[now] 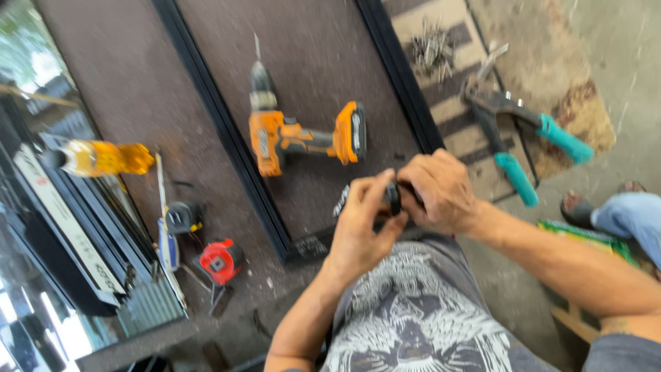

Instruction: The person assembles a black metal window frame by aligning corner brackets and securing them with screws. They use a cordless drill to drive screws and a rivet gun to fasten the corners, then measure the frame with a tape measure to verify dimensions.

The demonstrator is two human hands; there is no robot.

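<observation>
Over the brown board, just below the orange-and-black cordless drill, the left hand and right hand meet, wrists bent inward, fingers of both pinched together on a small black roller-like part held between them.

drill on board beyond hands; riveter right; tape measure left
</observation>
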